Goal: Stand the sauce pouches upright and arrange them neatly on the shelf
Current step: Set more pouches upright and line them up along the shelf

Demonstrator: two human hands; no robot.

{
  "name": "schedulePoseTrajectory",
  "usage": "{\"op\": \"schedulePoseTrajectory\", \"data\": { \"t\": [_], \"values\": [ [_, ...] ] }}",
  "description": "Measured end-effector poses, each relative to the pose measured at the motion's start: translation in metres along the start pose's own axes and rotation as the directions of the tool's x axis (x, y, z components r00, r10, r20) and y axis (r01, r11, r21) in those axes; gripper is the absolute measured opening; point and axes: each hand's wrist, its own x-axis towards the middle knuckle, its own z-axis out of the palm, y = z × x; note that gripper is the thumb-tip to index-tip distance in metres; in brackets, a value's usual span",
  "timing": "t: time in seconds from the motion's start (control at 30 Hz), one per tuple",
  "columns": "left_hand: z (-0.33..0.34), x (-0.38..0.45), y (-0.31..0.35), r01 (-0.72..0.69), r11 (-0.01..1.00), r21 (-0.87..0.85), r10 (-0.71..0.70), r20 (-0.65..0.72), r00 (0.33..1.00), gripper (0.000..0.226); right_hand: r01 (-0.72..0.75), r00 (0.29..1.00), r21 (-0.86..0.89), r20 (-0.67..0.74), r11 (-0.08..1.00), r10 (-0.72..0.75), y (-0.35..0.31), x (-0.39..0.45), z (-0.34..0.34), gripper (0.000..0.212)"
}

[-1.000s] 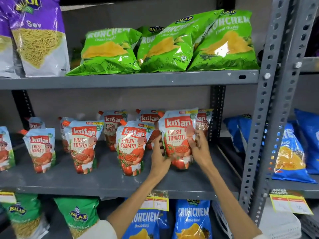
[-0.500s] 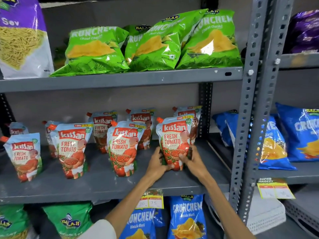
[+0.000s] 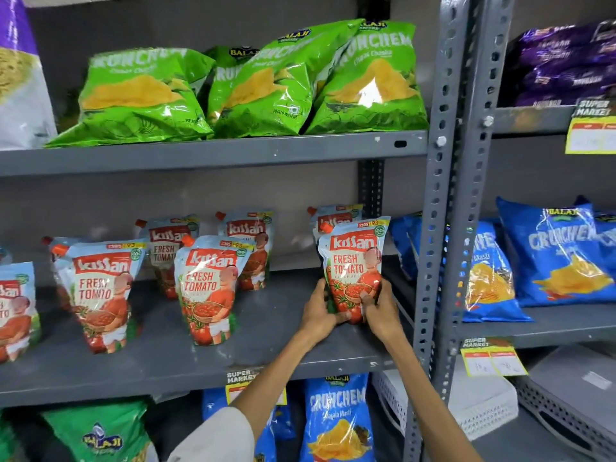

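Pouch at the right end, gripped low, not yet let go

Both hands on one sauce pouch, right of centre in the frame, at the right end of the middle shelf. Left hand wrapped round the lower left corner, right hand round the lower right, fingers curled onto the front face, so neither open wide. Upright, label forward, base at or just above the shelf surface; cannot tell whether it actually rests there. Directly behind it another pouch, mostly hidden, cap showing.

Elsewhere along the same shelf: a front-row pouch at centre and a second to the left, both standing but leaning slightly, with a back row behind.

Risks from here, as judgement only:
- Soft, bottom-heavy pouch; released before the gusset sits flat, likely to tip forward off the front lip.
- Pushed back too hard, likely to knock over the hidden one behind.
- Set close to the grey upright post at the right; snagging a corner there would twist the face off square.
- Wide gap to the centre pouch; left as is, uneven row.
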Motion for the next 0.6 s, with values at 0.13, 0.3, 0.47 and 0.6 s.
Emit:
{"op": "schedulePoseTrajectory", "data": {
  "t": [0.13, 0.3, 0.47, 0.6],
  "values": [
    [-0.002, -0.004, 0.001, -0.004, 0.999, -0.040, 0.005, 0.021, 1.000, 0.080, 0.050, 0.986, -0.085, -0.152, 0.995, -0.063, -0.010, -0.022, 0.005, 0.055],
    [-0.022, -0.029, 0.011, -0.050, 0.998, -0.033, 0.047, -0.086, 0.995, 0.085, 0.283, 0.903, -0.185, -0.278, 0.941, -0.326, -0.018, -0.056, 0.028, 0.042],
    [-0.086, -0.077, 0.018, -0.191, 0.978, 0.081, 0.208, -0.413, 0.887, 0.038, 0.301, 0.952, 0.066, 0.035, 0.951, -0.303, -0.037, -0.069, 0.087, 0.030],
    [-0.155, -0.105, 0.004, -0.163, 0.965, 0.207, 0.259, -0.646, 0.718, 0.038, 0.137, 0.934, 0.155, 0.308, 0.978, -0.179, -0.054, -0.069, 0.144, 0.041]
  ]
}}
